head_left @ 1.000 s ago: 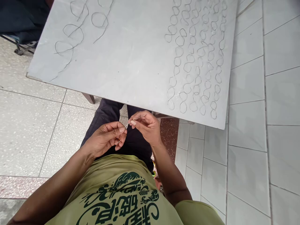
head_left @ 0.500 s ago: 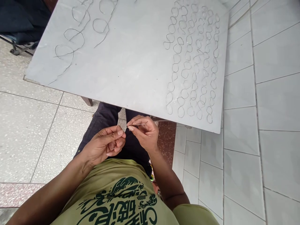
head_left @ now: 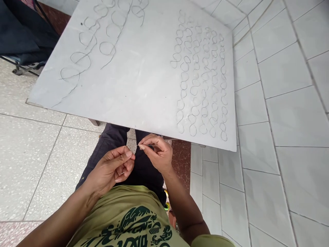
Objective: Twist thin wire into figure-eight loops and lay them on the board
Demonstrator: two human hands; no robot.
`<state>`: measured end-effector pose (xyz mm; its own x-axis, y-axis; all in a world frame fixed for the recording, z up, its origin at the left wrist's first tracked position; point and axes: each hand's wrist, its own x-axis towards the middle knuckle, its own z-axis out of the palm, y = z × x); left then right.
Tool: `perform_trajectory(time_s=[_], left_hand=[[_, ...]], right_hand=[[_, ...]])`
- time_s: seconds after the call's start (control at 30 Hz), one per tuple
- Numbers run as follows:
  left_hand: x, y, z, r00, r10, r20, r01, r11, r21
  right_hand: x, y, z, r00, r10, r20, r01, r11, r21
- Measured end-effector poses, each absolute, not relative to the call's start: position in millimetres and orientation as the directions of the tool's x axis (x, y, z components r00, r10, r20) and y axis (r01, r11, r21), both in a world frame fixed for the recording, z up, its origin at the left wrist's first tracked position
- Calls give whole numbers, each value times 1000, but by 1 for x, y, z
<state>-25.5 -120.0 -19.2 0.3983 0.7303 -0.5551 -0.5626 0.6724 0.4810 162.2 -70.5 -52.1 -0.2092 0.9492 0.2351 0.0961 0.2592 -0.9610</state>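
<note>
Between my hands, just short of the table's front edge and above my lap, runs a thin wire (head_left: 137, 145). My left hand (head_left: 117, 166) pinches it with thumb and forefinger, the other fingers curled; a bit of wire glints below them. My right hand (head_left: 157, 152) pinches the wire too, and a length of it lies back along the palm. Most of the wire is hidden by the fingers, so its shape there is unclear.
On the white table (head_left: 144, 85), rows of wire figure-eight loops (head_left: 197, 75) lie at the right. Larger looped wires (head_left: 108, 48) lie at the left. A tiled wall (head_left: 288, 113) borders the right side. Dark cloth on a wheeled frame (head_left: 28, 37) stands at the far left.
My hands have drawn slightly apart, still pinching the wire. The camera view has tilted, so the table and hands sit lower in the picture.
</note>
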Motion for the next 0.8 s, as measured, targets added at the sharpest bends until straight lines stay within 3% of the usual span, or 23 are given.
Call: perform_trajectory(time_s=[0.2,0.43,0.8], left_hand=[[-20,-123,-10,372,743,-557,-557,659,506],[-9,-127,-6,323,756,-569,-568,636,523],[-10,-131,-13,242,843,-480,-429,537,726]], right_hand=[[163,-71,-44,-177,905,388,132,413,-901],[156,-67,-39,-149,877,457,181,479,-859],[165,-67,-47,-285,796,535,465,602,-649]])
